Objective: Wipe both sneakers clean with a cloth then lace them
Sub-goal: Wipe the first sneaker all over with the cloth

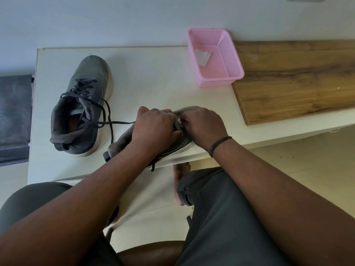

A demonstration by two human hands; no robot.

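Observation:
Two grey sneakers with white soles are on the white table [157,77]. The laced sneaker [82,106] stands at the left, toe pointing away, its dark lace ends trailing loose to the right. The second sneaker [172,148] lies at the table's front edge, mostly hidden under my hands. My left hand [153,127] grips its upper from the left. My right hand [203,125] has its fingers curled at the front of the tongue, pinching something small that I cannot make out. A dark lace end [153,166] hangs off this sneaker's near side.
A pink mesh basket [228,60] at the back right of the table holds a crumpled white cloth [202,57]. A wooden board [295,77] lies to the right of it. A dark cushioned seat [14,118] stands left of the table. My knees are under the front edge.

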